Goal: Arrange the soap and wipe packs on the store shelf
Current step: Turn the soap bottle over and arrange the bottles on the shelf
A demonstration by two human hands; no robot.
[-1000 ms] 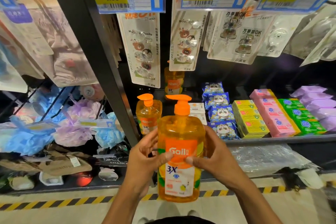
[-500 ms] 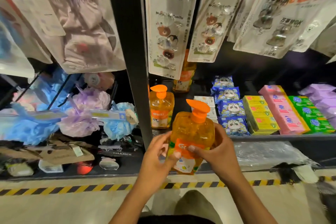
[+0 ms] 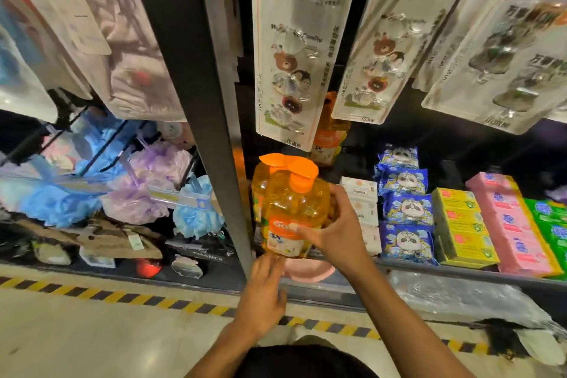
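Note:
My right hand [image 3: 337, 232] grips an orange pump soap bottle [image 3: 291, 212] by its right side, at the front left of the shelf [image 3: 445, 272]. A second orange soap bottle [image 3: 260, 181] stands directly behind it, and a third [image 3: 329, 135] stands further back, half hidden by a hanging card. My left hand [image 3: 264, 291] is just below the held bottle's base, fingers relaxed, touching or nearly touching it. Right of the bottles lie white soap boxes [image 3: 362, 203], blue panda wipe packs [image 3: 406, 209], yellow packs [image 3: 463, 224], pink packs [image 3: 515, 224] and green packs [image 3: 552, 224].
A dark upright post [image 3: 196, 101] borders the bottles on the left. Hook cards [image 3: 291, 65] hang low over the shelf. Bath puffs [image 3: 153, 184] hang in the left bay. Crumpled plastic wrap [image 3: 454, 295] lies below the shelf. Striped floor tape [image 3: 122, 295] runs along the base.
The bottle has moved forward and up onto the shelf's front, in front of another bottle. My left hand let go of its side and dropped below its base. The camera moved closer.

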